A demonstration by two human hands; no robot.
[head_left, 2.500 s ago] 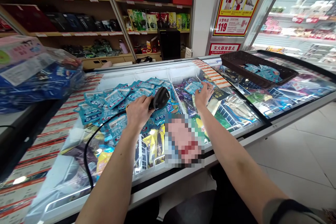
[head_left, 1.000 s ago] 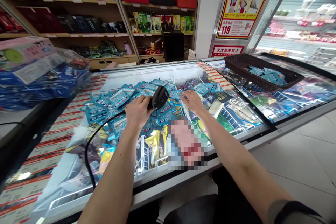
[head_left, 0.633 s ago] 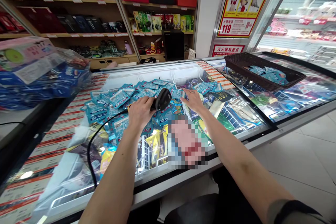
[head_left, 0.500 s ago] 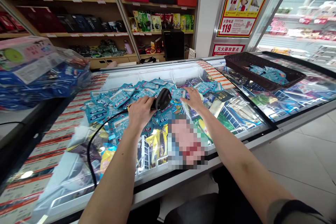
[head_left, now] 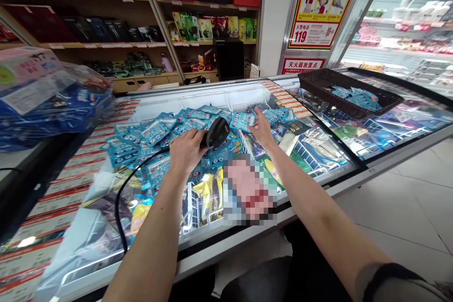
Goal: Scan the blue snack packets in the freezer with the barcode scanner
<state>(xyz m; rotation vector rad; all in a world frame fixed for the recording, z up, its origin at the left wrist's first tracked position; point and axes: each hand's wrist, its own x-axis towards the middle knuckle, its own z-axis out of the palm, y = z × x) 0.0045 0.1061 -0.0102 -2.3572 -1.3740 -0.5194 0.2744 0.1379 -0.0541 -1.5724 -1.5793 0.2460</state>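
Note:
My left hand [head_left: 187, 150] is wrapped round the handle of a black barcode scanner [head_left: 217, 133], whose head points right. A black cable runs from it down toward the freezer's front. Between the thumb and fingers of my right hand [head_left: 262, 128] is a small blue packet [head_left: 242, 121], held by its right end just right of the scanner head. Many like packets lie in a loose pile [head_left: 155, 132] on the glass lid, behind and left of my left hand. A few more lie beyond my right hand.
Under the glass of the chest freezer [head_left: 233, 232] are bagged goods in wire baskets. A brown basket [head_left: 311, 77] with blue packets stands at the right. Plastic-wrapped packs [head_left: 46, 99] sit at the left. A pixelated pink object [head_left: 246, 184] lies near the front edge.
My right hand has picked up a blue packet and turned it, its printed face now showing beside the scanner. The left hand keeps the scanner nearly in place. The view has shifted slightly.

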